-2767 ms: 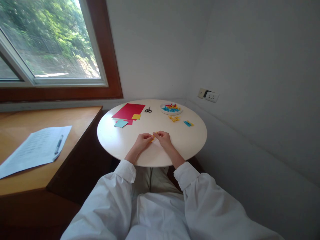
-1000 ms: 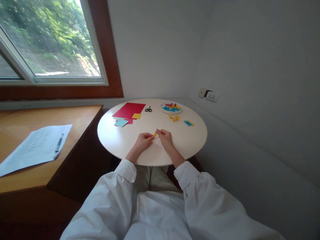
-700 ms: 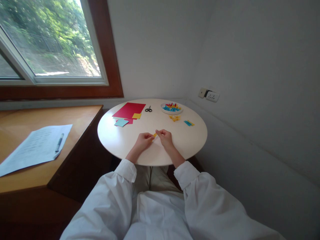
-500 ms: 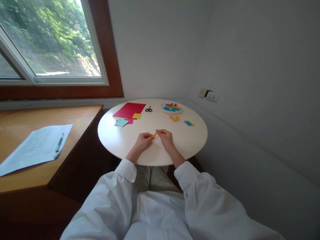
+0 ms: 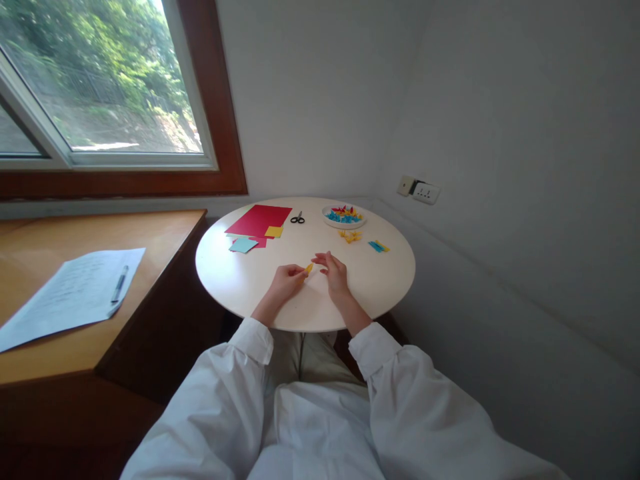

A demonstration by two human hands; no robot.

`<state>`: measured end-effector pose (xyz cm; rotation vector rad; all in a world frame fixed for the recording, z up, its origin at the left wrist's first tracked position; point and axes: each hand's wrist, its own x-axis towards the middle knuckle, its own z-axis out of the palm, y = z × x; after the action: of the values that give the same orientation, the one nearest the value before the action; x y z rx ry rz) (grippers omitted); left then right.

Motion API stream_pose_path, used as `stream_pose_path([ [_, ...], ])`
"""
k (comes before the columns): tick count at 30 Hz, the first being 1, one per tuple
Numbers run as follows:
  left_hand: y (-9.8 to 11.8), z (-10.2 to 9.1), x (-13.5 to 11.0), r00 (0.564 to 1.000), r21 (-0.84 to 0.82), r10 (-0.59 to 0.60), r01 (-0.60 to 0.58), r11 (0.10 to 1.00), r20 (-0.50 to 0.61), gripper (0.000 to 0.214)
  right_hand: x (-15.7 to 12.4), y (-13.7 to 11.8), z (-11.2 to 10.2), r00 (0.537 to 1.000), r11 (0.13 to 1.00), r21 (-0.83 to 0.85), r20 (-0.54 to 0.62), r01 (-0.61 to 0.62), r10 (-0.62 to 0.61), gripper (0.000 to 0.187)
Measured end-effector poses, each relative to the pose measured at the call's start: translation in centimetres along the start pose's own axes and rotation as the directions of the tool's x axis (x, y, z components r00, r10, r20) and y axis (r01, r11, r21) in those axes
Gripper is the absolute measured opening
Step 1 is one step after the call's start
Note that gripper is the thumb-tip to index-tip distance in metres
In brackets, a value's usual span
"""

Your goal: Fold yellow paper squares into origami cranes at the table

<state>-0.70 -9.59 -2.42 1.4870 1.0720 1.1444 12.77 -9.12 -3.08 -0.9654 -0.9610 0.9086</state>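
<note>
Over the near part of the round white table [image 5: 235, 283], my left hand [image 5: 289, 280] pinches a small piece of folded yellow paper [image 5: 309, 268]. Just to its right is my right hand [image 5: 334, 272], with fingers apart and holding nothing. Its fingertips are close to the yellow paper; whether they touch it I cannot tell. Beyond my right hand lie several small folded yellow paper pieces [image 5: 349, 236]. Farther back, a white plate [image 5: 345, 225] holds many blue, yellow and red folded paper pieces.
Scissors [image 5: 298, 219] lie at the back of the table. Left of them are red paper sheets [image 5: 260, 219], a yellow square [image 5: 273, 232] and light blue squares [image 5: 243, 245]. Blue and yellow strips [image 5: 379, 246] lie at the right. A wooden desk [image 5: 165, 243] bears written paper [image 5: 75, 287] and a pen [image 5: 119, 285].
My right hand has let go of the yellow paper, opened its fingers and shifted slightly right. My left hand stays in place with the paper.
</note>
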Motion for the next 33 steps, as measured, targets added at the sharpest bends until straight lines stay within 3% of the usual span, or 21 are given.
stream_pose_path([
  [6,0.06,-0.01,-0.02,1.000,-0.020,-0.017,0.017,1.000,-0.021,0.028,0.09,-0.04,-0.20,1.000,0.998,0.065,0.003,-0.027,0.027,0.042],
  [23,0.28,0.12,-0.11,0.998,-0.067,-0.050,0.047,0.997,-0.047,0.029,-0.01,0.00,-0.18,1.000,0.999,0.032,-0.002,-0.023,0.024,0.041],
  [33,0.10,0.12,-0.05,0.998,-0.090,-0.048,0.045,0.995,-0.035,0.030,-0.21,-0.05,0.05,0.999,0.997,-0.077,0.026,0.027,-0.025,0.033],
])
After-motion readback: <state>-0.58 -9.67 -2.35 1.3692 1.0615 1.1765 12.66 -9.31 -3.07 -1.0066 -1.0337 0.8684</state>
